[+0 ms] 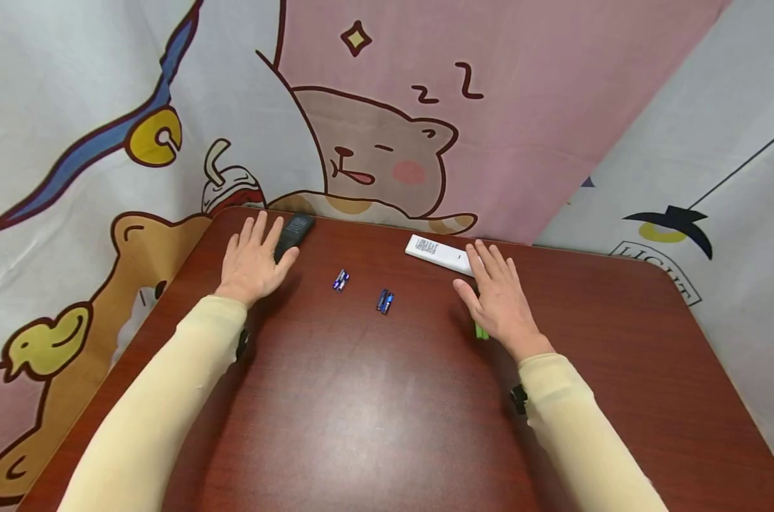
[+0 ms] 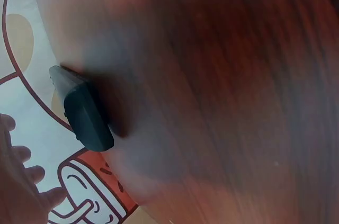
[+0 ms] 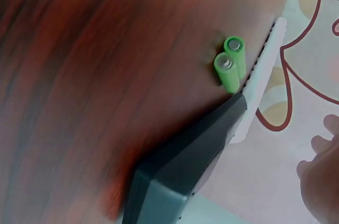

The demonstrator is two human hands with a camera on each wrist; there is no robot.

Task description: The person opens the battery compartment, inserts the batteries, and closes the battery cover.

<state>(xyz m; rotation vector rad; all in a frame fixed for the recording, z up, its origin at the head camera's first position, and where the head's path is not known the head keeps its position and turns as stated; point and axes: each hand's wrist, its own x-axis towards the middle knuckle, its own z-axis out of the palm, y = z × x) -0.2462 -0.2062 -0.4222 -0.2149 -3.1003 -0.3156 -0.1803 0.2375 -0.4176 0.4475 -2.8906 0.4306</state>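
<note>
My left hand (image 1: 252, 264) is held flat with straight fingers beside a black remote control (image 1: 297, 229) at the table's back left. In the left wrist view the remote (image 2: 87, 118) stands apart from the fingertips. My right hand (image 1: 500, 304), fingers extended, partly covers a white remote control (image 1: 438, 254) and two green batteries (image 1: 481, 332). The right wrist view shows those green batteries (image 3: 228, 70) side by side, near the white remote's edge (image 3: 260, 83) and a dark grey device (image 3: 185, 155), mostly hidden in the head view. Neither hand holds anything.
Two small groups of blue batteries, one at the left (image 1: 341, 281) and one nearer the middle (image 1: 384, 301), lie between the hands. The brown table (image 1: 361, 412) ends at the back against a cartoon-printed curtain (image 1: 521, 107).
</note>
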